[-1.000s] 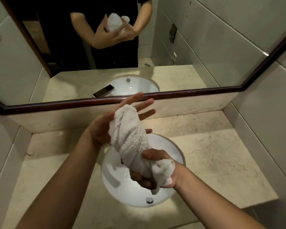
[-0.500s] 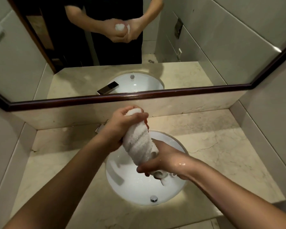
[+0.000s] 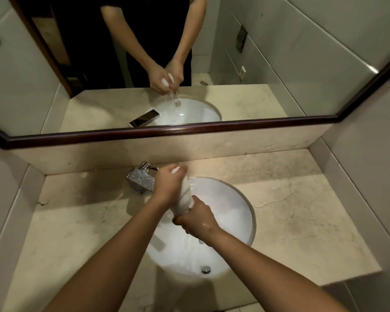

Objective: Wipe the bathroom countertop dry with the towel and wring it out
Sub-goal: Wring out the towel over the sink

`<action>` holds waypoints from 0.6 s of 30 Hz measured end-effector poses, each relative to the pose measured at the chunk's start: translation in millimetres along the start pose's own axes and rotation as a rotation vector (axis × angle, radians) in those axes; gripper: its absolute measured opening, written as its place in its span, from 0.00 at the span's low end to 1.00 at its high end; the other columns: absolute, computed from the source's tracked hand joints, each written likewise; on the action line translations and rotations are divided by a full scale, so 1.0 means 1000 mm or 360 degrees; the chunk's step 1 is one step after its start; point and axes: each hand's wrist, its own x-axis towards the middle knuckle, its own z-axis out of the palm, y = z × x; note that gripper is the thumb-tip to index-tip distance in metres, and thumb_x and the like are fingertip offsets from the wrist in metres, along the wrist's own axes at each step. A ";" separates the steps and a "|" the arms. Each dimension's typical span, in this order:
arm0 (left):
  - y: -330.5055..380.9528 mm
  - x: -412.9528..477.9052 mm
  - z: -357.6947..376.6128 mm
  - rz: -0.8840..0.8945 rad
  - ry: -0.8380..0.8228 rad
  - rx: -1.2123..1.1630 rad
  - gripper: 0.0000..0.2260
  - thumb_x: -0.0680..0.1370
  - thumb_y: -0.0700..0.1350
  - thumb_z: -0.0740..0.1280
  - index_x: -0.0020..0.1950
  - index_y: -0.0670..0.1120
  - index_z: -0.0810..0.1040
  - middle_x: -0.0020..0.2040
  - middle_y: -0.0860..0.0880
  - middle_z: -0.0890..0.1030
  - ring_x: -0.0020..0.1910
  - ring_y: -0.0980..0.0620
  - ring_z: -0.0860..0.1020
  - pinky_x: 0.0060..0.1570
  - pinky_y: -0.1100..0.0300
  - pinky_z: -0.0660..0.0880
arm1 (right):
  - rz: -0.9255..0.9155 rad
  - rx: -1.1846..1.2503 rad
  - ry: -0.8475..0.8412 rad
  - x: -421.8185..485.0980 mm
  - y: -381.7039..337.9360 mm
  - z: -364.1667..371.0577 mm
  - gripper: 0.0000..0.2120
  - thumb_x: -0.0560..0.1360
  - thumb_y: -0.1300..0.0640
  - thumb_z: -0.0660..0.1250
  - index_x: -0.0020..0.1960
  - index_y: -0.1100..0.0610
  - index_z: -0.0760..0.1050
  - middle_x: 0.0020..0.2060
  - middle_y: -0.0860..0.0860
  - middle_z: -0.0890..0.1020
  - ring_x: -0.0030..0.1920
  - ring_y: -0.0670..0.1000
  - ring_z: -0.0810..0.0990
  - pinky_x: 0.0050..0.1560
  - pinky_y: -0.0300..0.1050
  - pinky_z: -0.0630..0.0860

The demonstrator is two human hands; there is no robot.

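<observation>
White towel (image 3: 185,199) is clamped between two fists above the sink (image 3: 239,199). The left hand (image 3: 168,188) reaches in from the lower left, with its fingers curled tight round the upper end of the cloth, where a small tuft pokes out past the knuckles. The right hand (image 3: 197,218) comes from the lower right and grips the lower end, its back glistening wet. Both forearms are stretched forward and the fists sit close together, the left higher and further back.

The towel is twisted into a tight, narrow rope that slants down between the hands over the basin, just beside the chrome faucet (image 3: 140,179). Beige stone countertop (image 3: 302,210) surrounds the sink. The mirror (image 3: 279,64) shows the same grip, with water streaming down.
</observation>
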 end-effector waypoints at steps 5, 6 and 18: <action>0.038 -0.011 -0.045 -0.0022 -0.0904 -0.0659 0.15 0.79 0.48 0.72 0.60 0.41 0.79 0.55 0.40 0.85 0.55 0.40 0.83 0.55 0.50 0.82 | -0.0098 0.0585 -0.0417 -0.039 -0.024 -0.039 0.16 0.67 0.58 0.80 0.49 0.56 0.76 0.32 0.56 0.78 0.28 0.54 0.75 0.26 0.42 0.68; 0.045 -0.014 -0.056 0.0016 -0.1152 -0.0832 0.21 0.78 0.49 0.72 0.68 0.40 0.76 0.65 0.37 0.81 0.65 0.39 0.80 0.64 0.46 0.79 | -0.0157 0.0722 -0.0586 -0.047 -0.027 -0.048 0.14 0.68 0.59 0.79 0.48 0.58 0.76 0.33 0.57 0.77 0.29 0.55 0.75 0.28 0.43 0.68; 0.080 -0.054 -0.054 0.0087 -0.1447 -0.1150 0.11 0.72 0.38 0.74 0.49 0.46 0.74 0.46 0.46 0.76 0.50 0.45 0.80 0.58 0.41 0.78 | -0.0279 0.1170 -0.0958 -0.100 -0.040 -0.072 0.30 0.67 0.62 0.75 0.66 0.67 0.70 0.45 0.63 0.82 0.36 0.58 0.78 0.32 0.46 0.76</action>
